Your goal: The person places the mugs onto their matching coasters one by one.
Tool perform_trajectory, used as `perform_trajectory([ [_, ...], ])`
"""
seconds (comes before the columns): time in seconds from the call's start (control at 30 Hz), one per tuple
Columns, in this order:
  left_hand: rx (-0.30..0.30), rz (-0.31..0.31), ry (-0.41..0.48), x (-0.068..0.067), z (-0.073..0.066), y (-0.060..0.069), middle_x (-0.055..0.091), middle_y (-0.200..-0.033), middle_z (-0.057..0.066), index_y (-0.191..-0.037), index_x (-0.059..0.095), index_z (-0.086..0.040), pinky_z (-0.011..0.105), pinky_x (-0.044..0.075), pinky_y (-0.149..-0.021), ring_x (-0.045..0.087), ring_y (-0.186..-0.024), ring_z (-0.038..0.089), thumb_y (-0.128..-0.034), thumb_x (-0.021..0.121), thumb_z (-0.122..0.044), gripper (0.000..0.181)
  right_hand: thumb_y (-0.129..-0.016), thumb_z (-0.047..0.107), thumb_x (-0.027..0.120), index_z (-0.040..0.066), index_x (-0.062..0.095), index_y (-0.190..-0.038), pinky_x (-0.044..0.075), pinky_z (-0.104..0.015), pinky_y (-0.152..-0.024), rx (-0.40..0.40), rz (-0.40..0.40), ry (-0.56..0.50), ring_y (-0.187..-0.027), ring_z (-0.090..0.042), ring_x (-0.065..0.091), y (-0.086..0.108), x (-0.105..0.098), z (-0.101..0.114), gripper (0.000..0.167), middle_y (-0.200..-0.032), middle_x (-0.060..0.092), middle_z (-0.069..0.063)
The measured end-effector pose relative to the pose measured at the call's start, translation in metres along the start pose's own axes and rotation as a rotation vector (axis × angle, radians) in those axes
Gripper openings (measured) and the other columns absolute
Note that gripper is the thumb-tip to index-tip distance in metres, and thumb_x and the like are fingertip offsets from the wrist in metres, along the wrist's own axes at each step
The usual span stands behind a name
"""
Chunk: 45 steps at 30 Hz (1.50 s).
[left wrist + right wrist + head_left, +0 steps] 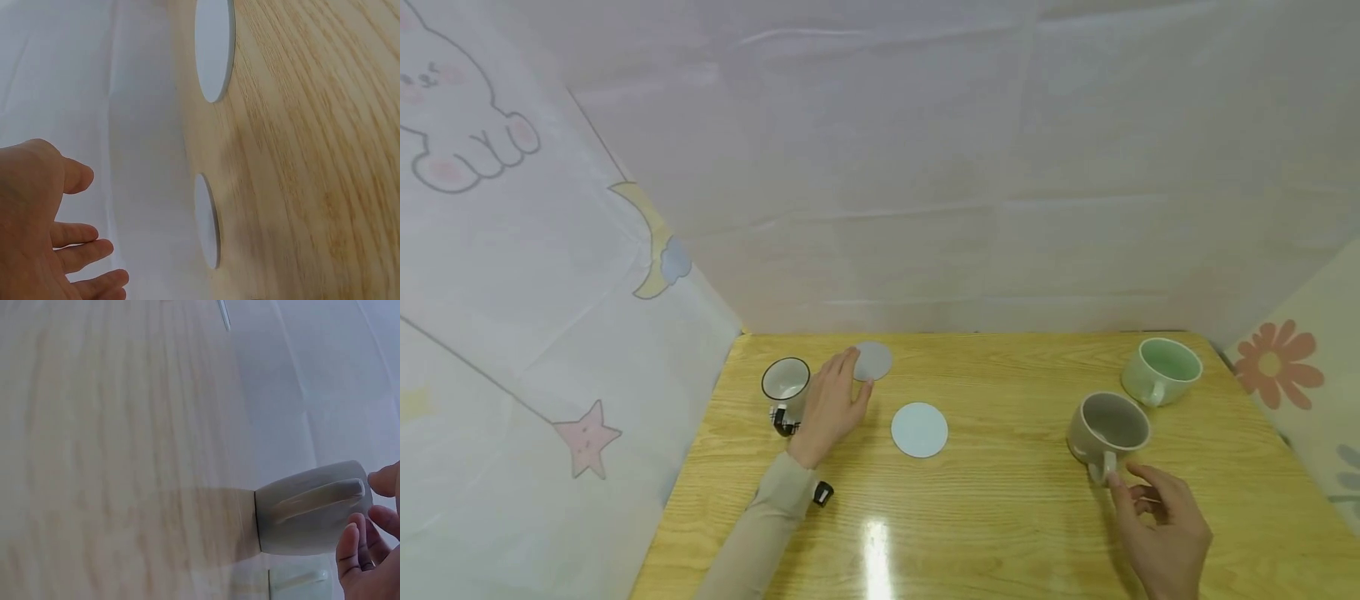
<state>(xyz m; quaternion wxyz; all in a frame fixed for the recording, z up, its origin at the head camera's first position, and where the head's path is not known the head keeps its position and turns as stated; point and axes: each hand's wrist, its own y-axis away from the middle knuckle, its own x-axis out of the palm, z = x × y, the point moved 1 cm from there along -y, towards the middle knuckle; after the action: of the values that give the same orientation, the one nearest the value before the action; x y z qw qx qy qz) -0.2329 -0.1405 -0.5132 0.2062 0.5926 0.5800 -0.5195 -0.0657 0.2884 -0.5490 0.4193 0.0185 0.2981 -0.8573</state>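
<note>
My left hand reaches over the table with its fingers loosely spread, nothing held. Its fingertips are by the far grey round coaster; the left wrist view shows the hand apart from both coasters. To its left stands a white mug with a dark rim, partly hidden by the hand. A pale round coaster lies nearer me. On the right, my right hand is at the handle of an upright grey mug, thumb and fingers bent but not closed round it; whether they touch is unclear.
A light green mug stands behind the grey mug, near the table's right far corner. The wooden table meets a hanging pale sheet at the back, with printed sheets on both sides.
</note>
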Motion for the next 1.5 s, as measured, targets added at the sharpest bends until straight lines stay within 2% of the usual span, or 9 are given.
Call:
perform_trajectory([
  [0.1,-0.012,-0.001,0.000,0.004,0.002,-0.003,0.054,-0.158,0.023,-0.156,0.049,0.003,0.063,0.048,-0.114,0.054,-0.143,0.044,-0.1044,0.069,-0.025,0.062,-0.085,-0.014,0.081,-0.007,0.076,-0.118,0.052,-0.004,-0.067,0.095,0.025,0.014,-0.075,0.007,0.065,0.001,0.001,-0.001,0.034,-0.103,0.070,0.012],
  [0.27,-0.026,0.008,0.008,0.013,0.005,-0.009,0.051,-0.160,0.024,-0.157,0.047,0.004,0.064,0.048,-0.114,0.052,-0.145,0.045,-0.1062,0.066,-0.029,0.063,-0.094,0.002,0.080,-0.002,0.074,-0.125,0.054,-0.007,-0.066,0.322,0.086,0.035,-0.077,0.008,0.067,0.000,0.004,-0.005,0.032,-0.097,0.069,0.027],
  [0.37,-0.042,0.021,0.015,0.016,0.006,-0.013,0.049,-0.161,0.025,-0.157,0.046,0.005,0.064,0.047,-0.115,0.050,-0.147,0.045,-0.1073,0.064,-0.031,0.064,-0.099,0.013,0.078,-0.002,0.073,-0.128,0.055,-0.009,-0.066,0.422,0.156,0.039,-0.078,0.008,0.068,-0.001,0.002,-0.008,0.034,-0.091,0.071,0.027],
  [0.5,-0.062,0.050,0.016,0.021,0.008,-0.018,0.046,-0.163,0.025,-0.158,0.044,0.006,0.063,0.044,-0.118,0.046,-0.149,0.045,-0.1084,0.062,-0.032,0.065,-0.106,0.029,0.070,-0.003,0.068,-0.135,0.056,-0.012,-0.070,0.495,0.297,0.040,-0.083,0.007,0.070,-0.001,-0.003,-0.012,0.044,-0.092,0.074,0.026],
  [0.57,-0.072,0.062,0.011,0.023,0.011,-0.020,0.045,-0.164,0.026,-0.159,0.043,0.006,0.062,0.043,-0.120,0.045,-0.151,0.045,-0.1089,0.060,-0.033,0.066,-0.107,0.032,0.067,-0.004,0.066,-0.138,0.057,-0.013,-0.072,0.518,0.345,-0.021,-0.086,0.005,0.071,-0.001,-0.003,-0.013,0.047,-0.096,0.076,0.024],
  [0.77,-0.105,0.075,0.006,0.031,0.018,-0.025,0.043,-0.164,0.028,-0.158,0.042,0.008,0.062,0.039,-0.123,0.041,-0.152,0.048,-0.1078,0.061,-0.031,0.066,-0.110,0.025,0.061,-0.006,0.069,-0.133,0.060,-0.019,-0.070,0.502,0.379,-0.248,-0.088,-0.002,0.073,-0.002,0.004,-0.013,0.039,-0.106,0.079,0.020],
  [1.1,-0.164,0.177,0.000,0.050,0.027,-0.031,0.037,-0.166,0.031,-0.160,0.036,0.011,0.057,0.029,-0.130,0.033,-0.156,0.052,-0.1084,0.060,-0.030,0.070,-0.110,0.023,0.061,-0.011,0.073,-0.120,0.061,-0.019,-0.073,0.487,0.358,-0.265,-0.084,-0.006,0.075,-0.001,0.009,-0.008,0.038,-0.097,0.080,0.011],
  [1.3,-0.180,0.186,0.016,0.053,0.029,-0.031,0.035,-0.165,0.034,-0.159,0.034,0.014,0.065,0.031,-0.126,0.031,-0.155,0.056,-0.1085,0.058,-0.026,0.069,-0.112,0.025,0.058,-0.013,0.071,-0.123,0.061,-0.019,-0.074,0.442,0.382,-0.160,-0.085,-0.005,0.074,-0.002,0.009,-0.007,0.042,-0.097,0.079,0.013],
  [1.5,-0.223,0.231,0.007,0.058,0.031,-0.033,0.032,-0.164,0.037,-0.159,0.032,0.015,0.070,0.030,-0.124,0.026,-0.155,0.059,-0.1084,0.053,-0.027,0.069,-0.111,0.025,0.058,-0.014,0.070,-0.121,0.061,-0.019,-0.074,0.452,0.378,-0.191,-0.085,-0.006,0.075,-0.001,0.008,-0.005,0.042,-0.097,0.079,0.011],
])
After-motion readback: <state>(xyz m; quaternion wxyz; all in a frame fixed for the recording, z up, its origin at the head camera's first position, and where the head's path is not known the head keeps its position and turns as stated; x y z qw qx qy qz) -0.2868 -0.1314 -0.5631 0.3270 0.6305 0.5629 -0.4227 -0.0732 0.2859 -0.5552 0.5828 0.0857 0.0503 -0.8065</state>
